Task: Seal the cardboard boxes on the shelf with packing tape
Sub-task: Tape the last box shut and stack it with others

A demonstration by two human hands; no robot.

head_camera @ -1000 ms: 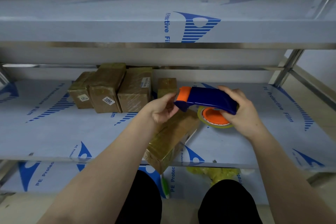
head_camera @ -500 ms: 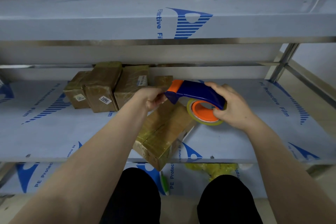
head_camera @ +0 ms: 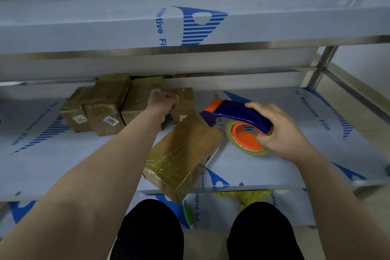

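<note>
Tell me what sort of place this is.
Probably a stockroom or packing area: steel shelving under protective film, labelled, taped cardboard boxes standing at the back, and a tape dispenser in the right hand.

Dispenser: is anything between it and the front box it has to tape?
Nothing visible. The dispenser, in the right hand, is just right of the front box, with only bare shelf between them. The left hand is farther back.

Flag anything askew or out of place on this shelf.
The front cardboard box lies skewed, its near corner overhanging the shelf's front edge, unlike the boxes lined up at the back.
</note>
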